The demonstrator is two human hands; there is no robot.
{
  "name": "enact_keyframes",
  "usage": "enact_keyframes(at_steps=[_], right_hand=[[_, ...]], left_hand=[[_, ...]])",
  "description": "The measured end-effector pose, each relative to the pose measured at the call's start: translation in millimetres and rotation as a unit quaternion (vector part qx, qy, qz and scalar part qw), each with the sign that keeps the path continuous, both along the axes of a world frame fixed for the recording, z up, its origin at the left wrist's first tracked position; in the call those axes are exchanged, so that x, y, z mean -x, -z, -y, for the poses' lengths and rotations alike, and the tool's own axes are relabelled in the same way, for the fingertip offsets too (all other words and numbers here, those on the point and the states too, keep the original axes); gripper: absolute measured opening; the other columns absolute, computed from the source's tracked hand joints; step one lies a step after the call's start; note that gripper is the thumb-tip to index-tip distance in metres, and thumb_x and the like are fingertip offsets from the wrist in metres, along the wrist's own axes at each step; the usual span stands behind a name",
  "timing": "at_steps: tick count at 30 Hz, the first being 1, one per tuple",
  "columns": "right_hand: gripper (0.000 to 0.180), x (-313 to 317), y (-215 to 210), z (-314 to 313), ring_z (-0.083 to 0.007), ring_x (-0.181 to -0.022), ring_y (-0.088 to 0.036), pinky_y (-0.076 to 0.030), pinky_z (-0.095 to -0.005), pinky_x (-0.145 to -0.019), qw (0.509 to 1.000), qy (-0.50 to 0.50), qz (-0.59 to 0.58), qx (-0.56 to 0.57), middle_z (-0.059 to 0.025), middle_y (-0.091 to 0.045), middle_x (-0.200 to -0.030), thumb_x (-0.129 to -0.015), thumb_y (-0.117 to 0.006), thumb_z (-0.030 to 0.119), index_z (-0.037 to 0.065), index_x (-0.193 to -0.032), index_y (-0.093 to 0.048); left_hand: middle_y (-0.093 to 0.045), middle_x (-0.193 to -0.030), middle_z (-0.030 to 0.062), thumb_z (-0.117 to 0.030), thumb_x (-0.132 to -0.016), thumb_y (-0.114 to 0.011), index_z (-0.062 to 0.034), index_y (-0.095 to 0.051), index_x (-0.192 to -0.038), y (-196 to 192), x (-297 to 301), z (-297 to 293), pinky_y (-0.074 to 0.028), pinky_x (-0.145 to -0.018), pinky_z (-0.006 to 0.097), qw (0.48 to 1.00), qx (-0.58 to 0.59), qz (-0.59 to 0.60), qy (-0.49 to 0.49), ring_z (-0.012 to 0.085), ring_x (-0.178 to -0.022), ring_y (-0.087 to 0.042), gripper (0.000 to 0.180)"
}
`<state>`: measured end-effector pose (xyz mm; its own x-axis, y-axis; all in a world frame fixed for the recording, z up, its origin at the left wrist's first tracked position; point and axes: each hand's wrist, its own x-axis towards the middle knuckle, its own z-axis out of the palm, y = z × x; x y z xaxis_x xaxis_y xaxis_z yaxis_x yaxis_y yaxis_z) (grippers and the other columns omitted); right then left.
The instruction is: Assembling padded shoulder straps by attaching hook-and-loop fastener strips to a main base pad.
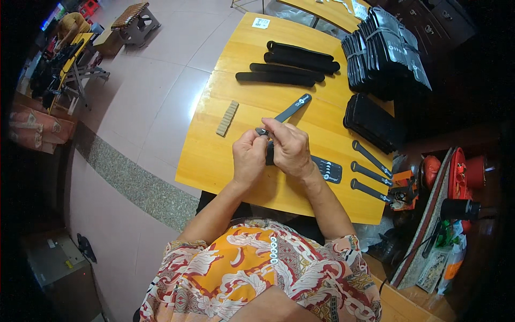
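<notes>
Both hands meet over the near middle of a yellow table. My left hand (249, 156) and my right hand (291, 149) are closed in a pinch on the near end of a dark grey strap (294, 107) with pale print. The strap's far end sticks out beyond my fingers, and the held end is mostly hidden. Under my right hand and wrist lies a black card (328, 169) with a column of pale marks, partly covered. Left of my hands is a tan strip (227, 118) divided into small segments. Three similar grey straps (371, 174) lie at the right.
Several black straps (287, 61) lie across the far part of the yellow table (209, 161). At the right are a stack of black pieces (370, 121) and tied bundles of dark printed cards (383, 53). A cluttered shelf (429, 231) adjoins the right side. Another person (72, 27) bends at a far-left table.
</notes>
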<state>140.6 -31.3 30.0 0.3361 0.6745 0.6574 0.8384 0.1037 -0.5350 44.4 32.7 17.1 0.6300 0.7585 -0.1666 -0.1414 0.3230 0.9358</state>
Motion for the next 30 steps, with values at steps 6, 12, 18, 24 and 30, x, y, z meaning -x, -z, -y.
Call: enact_keyframes(at_steps=[6, 12, 18, 24, 30], right_hand=[[0.030, -1, -2, 0, -0.0287, -0.059, -0.057, -0.046, -0.0360, -0.052, 0.999, 0.002, 0.030, -0.018, -0.0142, -0.061, -0.070, -0.068, -0.055, -0.004, -0.001, -0.098, -0.059], [0.029, -8, 1, -7, -0.0312, -0.065, -0.059, -0.047, -0.0375, -0.056, 0.994, 0.102, -0.014, -0.045, -0.0148, -0.063, -0.074, -0.069, -0.054, -0.007, 0.000, -0.096, -0.059], [0.021, -5, -9, 4, -0.0215, -0.082, -0.065, -0.051, -0.0275, -0.072, 0.976, 0.063, -0.210, 0.014, -0.0151, -0.065, -0.087, -0.081, -0.053, -0.009, -0.003, -0.099, -0.060], [0.017, -9, -13, 9, -0.0296, -0.079, -0.065, -0.051, -0.0327, -0.068, 0.977, 0.031, -0.209, 0.013, -0.0190, -0.065, -0.085, -0.079, -0.057, -0.003, -0.002, -0.095, -0.062], [0.017, -11, -15, 13, -0.0326, -0.075, -0.064, -0.050, -0.0364, -0.066, 0.984, 0.076, -0.159, -0.006, -0.0192, -0.064, -0.082, -0.077, -0.057, -0.003, 0.000, -0.093, -0.062]], left_hand=[[-0.042, -0.052, -0.0033, -0.007, -0.081, -0.046, -0.0039, -0.052, -0.066, -12, -8, -7, -0.028, -0.039, 0.021, 0.997, 0.071, -0.005, 0.020, 0.0045, -0.042, -0.036, 0.017], [-0.041, -0.051, -0.0026, -0.006, -0.079, -0.047, -0.0039, -0.052, -0.065, -3, -10, 1, -0.027, -0.037, 0.022, 1.000, 0.018, 0.015, 0.002, 0.0063, -0.039, -0.034, 0.015], [-0.045, -0.053, 0.0003, -0.008, -0.081, -0.048, -0.0024, -0.053, -0.073, -6, -7, 3, -0.032, -0.041, 0.022, 0.997, 0.059, 0.031, 0.036, 0.0088, -0.043, -0.039, 0.011], [-0.049, -0.059, 0.0001, -0.021, -0.089, -0.052, -0.0052, -0.053, -0.083, -15, -3, -20, -0.036, -0.044, 0.020, 0.977, 0.143, 0.049, 0.152, 0.0085, -0.048, -0.046, 0.017], [-0.048, -0.055, 0.0000, -0.034, -0.090, -0.055, -0.0047, -0.054, -0.077, 3, -15, -18, -0.035, -0.042, 0.020, 0.973, 0.054, 0.081, 0.210, 0.0090, -0.045, -0.047, 0.032]])
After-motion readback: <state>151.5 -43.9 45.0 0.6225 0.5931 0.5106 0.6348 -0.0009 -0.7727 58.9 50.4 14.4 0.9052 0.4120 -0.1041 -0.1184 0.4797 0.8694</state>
